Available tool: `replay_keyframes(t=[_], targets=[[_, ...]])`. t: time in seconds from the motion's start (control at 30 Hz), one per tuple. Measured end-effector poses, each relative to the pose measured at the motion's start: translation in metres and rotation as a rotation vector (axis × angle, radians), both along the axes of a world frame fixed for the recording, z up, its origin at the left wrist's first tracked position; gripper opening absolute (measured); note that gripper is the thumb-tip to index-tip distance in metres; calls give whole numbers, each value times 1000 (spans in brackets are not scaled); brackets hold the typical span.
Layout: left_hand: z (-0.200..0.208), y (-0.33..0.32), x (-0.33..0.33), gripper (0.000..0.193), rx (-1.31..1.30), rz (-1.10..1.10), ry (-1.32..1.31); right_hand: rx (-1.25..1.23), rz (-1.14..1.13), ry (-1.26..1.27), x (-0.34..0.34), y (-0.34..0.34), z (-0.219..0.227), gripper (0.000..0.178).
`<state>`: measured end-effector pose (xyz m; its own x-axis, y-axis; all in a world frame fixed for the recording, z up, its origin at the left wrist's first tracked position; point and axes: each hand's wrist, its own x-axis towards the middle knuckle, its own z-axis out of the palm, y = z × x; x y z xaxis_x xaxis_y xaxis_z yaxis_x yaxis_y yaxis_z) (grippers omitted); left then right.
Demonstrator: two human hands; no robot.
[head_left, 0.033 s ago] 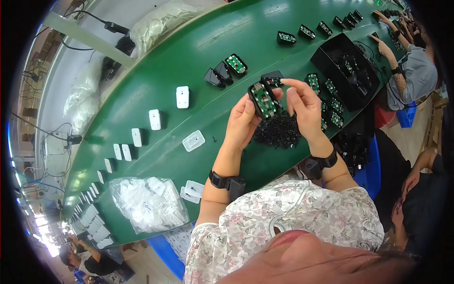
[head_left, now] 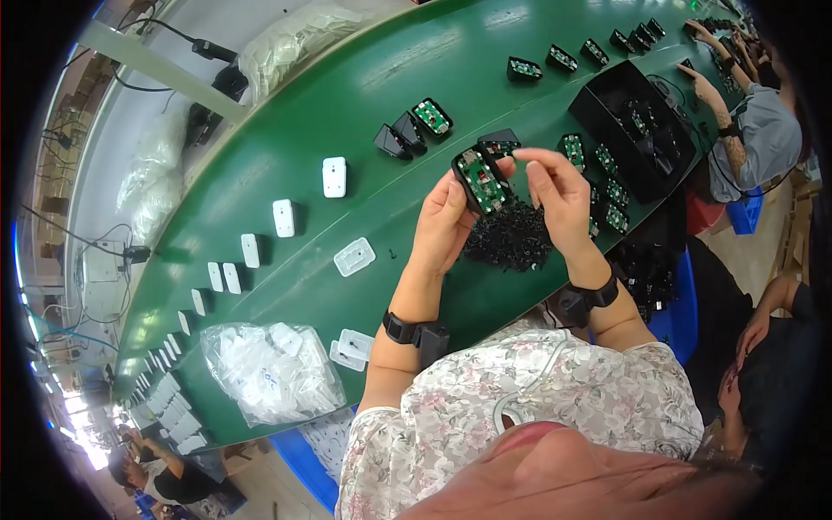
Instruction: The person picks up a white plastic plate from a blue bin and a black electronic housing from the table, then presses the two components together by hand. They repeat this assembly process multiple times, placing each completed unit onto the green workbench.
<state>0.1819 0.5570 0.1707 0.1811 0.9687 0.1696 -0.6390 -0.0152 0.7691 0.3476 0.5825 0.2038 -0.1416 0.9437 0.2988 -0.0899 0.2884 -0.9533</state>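
My left hand [head_left: 440,221] is wrapped round a black plastic housing [head_left: 462,162] that is tilted up, with a green circuit board [head_left: 484,180] facing out of it. Close to the right of the housing is my right hand [head_left: 562,192]. Its index finger reaches toward the housing's upper edge, and a gap shows between that finger and the thumb. I see nothing clearly held there. Below the hands lies a heap of small black parts [head_left: 511,238], partly covered by them. Another black housing [head_left: 500,139] stands just behind.
Board-filled housings [head_left: 433,117] stand along the green table [head_left: 364,147]. A black bin [head_left: 637,121] is at right. White cases [head_left: 284,218] line the left, near a clear tray [head_left: 355,257] and a plastic bag [head_left: 273,373] of white parts. A blue crate [head_left: 686,303] sits beside me; co-workers are at right.
The housing in my left hand has shifted very slightly left and up. My right index fingertip has moved a little. Everything else looks the same.
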Motion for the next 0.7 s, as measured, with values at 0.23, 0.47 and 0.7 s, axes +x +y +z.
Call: replay_keyframes(t=[0.23,0.47,0.7], targets=[[-27,-11,5,49,-56,17,-24,482,-80,-428,-17,-8,-16,12],[-49,-30,-7,44,-193,78,-83,51,273,-174,-32,-6,-43,11],[-21,-38,-8,55,-62,101,-113,363,93,16,-51,-18,-49,7]])
